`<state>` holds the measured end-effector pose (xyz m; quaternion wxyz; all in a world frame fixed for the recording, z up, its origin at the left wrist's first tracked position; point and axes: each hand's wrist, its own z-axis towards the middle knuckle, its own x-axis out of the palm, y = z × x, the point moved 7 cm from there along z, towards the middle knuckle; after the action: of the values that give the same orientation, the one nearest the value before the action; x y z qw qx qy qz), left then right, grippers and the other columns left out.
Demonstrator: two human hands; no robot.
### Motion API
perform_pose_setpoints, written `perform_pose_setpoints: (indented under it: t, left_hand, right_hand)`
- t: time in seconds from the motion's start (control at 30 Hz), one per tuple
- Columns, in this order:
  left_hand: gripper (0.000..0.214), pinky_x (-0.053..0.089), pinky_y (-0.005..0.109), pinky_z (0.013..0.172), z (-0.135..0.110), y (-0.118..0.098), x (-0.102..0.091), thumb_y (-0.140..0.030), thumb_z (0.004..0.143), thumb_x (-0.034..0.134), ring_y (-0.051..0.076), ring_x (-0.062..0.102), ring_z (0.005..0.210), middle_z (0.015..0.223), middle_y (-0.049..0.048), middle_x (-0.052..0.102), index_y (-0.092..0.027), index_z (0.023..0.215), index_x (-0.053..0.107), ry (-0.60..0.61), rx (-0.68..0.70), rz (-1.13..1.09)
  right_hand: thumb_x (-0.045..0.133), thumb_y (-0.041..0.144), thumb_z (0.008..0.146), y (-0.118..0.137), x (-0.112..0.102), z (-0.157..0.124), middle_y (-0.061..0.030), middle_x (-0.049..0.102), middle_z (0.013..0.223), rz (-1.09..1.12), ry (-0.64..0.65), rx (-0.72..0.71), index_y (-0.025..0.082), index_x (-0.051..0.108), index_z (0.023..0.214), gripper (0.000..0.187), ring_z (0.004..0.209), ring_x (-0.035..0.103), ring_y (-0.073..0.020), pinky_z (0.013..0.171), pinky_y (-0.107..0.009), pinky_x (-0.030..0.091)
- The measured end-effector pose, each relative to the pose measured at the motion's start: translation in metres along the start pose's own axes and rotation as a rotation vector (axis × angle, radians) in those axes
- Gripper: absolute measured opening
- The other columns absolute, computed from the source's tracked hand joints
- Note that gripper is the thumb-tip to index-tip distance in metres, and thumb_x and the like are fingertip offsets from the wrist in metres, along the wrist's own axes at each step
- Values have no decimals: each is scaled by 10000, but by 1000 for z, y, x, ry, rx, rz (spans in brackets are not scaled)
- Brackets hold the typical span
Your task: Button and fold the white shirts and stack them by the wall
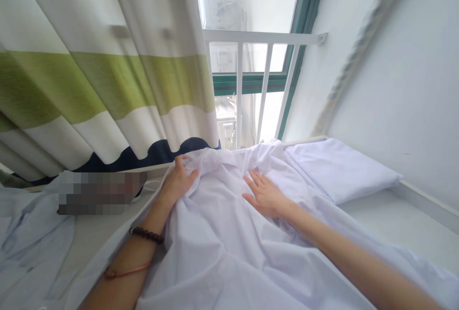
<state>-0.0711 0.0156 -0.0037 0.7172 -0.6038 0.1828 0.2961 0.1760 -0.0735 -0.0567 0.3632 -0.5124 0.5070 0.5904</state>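
Left hand (178, 179), right hand (267, 195) on white cloth (222, 219)

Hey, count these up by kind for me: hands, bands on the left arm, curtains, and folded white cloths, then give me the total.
Hands: 2 (left hand, right hand)
Bands on the left arm: 2 (dark beaded bracelet, reddish cord)
Curtains: 1 (striped curtain)
Folded white cloths: 1 (folded white cloth, at right)
Total: 6

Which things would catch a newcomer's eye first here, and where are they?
The banded curtain, cream, green and dark blue, stands out at upper left. Below, a rumpled white cloth fills the lower middle, the left hand at its far left edge and the right hand resting on it, fingers spread.
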Motion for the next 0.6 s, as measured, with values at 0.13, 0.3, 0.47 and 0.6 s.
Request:
perform_pose_setpoints:
  t: [0.13, 0.3, 0.47, 0.6]
  left_hand:
    - [348, 304, 421, 1041, -24, -54, 12, -144, 796, 534, 288, 419, 1200, 1216, 73, 527, -238, 1121, 617, 28, 509, 466]
    - [387, 412, 388, 937, -36, -52, 51, -162, 815, 505, 259, 496, 1116, 1215, 87, 542, -224, 1190, 579, 165, 548, 844]
    - [354, 464, 392, 855, -30, -21, 48, -254, 924, 386, 284, 500, 1156, 1256, 158, 544, -160, 1247, 495, 73, 240, 871]
    - [470, 477, 444, 838, -28, -27, 45, -451, 909, 476, 330, 564, 1073, 1133, 193, 610, -74, 1188, 506, 124, 152, 906]
  right_hand:
    - [511, 441, 864, -11, -37, 21, -121, 595, 1281, 82, 128, -7, 172, 637, 1166, 424, 1182, 540, -272, 977, -323, 389]
    - [366, 381, 930, -55, -59, 42, -202, 630, 1146, 59, -145, 343, 90, 522, 1196, 424, 1064, 596, -315, 827, -373, 441]
    - [356, 414, 945, -67, -28, 32, -190, 634, 1132, 47, -308, 444, 86, 372, 1293, 479, 1031, 615, -302, 822, -377, 436]
    - [345, 400, 951, -65, -23, 33, -178, 621, 1167, 18, -201, 360, 132, 403, 1275, 424, 1056, 602, -302, 815, -375, 433]
